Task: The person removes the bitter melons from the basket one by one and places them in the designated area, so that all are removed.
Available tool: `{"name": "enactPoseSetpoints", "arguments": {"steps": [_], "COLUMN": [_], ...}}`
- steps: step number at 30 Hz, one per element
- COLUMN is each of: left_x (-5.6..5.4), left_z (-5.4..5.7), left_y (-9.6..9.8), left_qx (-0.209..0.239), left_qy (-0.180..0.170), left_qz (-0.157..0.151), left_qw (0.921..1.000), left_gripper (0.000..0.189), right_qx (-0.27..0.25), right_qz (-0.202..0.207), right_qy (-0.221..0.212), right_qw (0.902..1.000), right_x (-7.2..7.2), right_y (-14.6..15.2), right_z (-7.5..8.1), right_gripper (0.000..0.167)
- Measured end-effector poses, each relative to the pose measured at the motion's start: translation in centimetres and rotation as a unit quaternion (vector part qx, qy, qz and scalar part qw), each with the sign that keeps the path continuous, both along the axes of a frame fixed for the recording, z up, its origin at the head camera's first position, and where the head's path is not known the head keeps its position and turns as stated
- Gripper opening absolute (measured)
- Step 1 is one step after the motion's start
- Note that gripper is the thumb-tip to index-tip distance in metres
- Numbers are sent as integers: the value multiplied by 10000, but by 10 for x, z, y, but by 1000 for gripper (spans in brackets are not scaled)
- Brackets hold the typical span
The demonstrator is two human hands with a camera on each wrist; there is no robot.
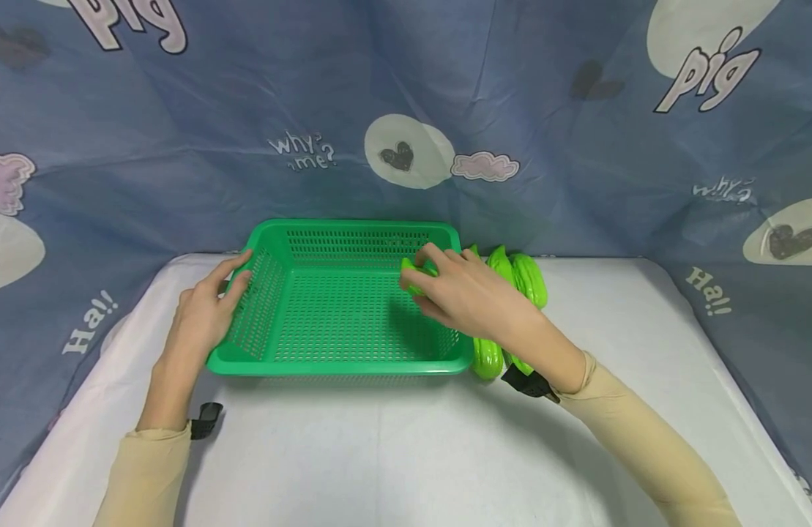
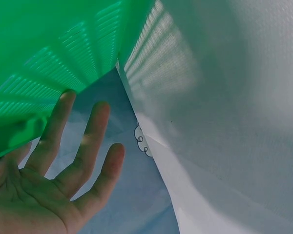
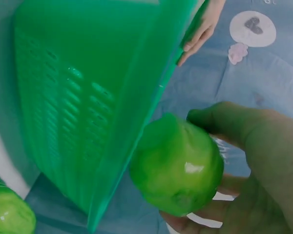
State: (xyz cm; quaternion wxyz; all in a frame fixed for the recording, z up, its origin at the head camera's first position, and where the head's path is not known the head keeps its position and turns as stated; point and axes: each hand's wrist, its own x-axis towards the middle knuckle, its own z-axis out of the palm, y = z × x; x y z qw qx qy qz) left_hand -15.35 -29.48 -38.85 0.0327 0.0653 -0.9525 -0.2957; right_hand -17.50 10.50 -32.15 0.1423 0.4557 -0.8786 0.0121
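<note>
A green slotted plastic basket point(image 1: 340, 368) stands on the white-covered table. My left hand point(image 1: 201, 311) holds its left rim, thumb over the edge; in the left wrist view several fingers point(image 2: 92, 136) reach along the outside wall, spread and fairly straight. Over the basket's right side, my right hand point(image 1: 468, 293) grips a glossy bright-green ridged vegetable point(image 3: 178, 165), its exact kind unclear. In the right wrist view that vegetable is seen end-on beside the basket rim, between thumb and fingers. More such green vegetables point(image 1: 528, 279) lie right of the basket, partly hidden by the right arm.
A blue printed cloth point(image 1: 340, 102) hangs behind the table and along its sides. White cloth point(image 1: 353, 454) covers the tabletop. Black straps point(image 1: 204, 421) sit on both wrists. In the head view, the basket floor point(image 1: 333, 315) shows between the hands.
</note>
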Motion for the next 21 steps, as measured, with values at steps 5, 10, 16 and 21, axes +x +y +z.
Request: {"name": "enactPoseSetpoints", "arguments": {"steps": [5,10,16,21], "left_x": [1,1,1,1], "left_z": [0,0,0,-1], "left_y": [-1,-1,-1,-1], "left_qx": [20,30,54,64], "left_qy": [-3,-18,-29,-20], "left_qz": [-6,-6,-6,-16], "left_qw": [10000,10000,10000,10000], "left_gripper": [60,61,60,61], "right_qx": [-14,-242,-278,-229], "right_qz": [-140,-397,-845,-1097], "right_qy": [-16,-215,-220,-15], "right_qw": [9999,9987,9958,9937], "right_x": [6,11,16,21], "right_y": [10,22,39,53], "right_z": [-4,-8,-9,-13], "right_gripper": [23,38,38,37]}}
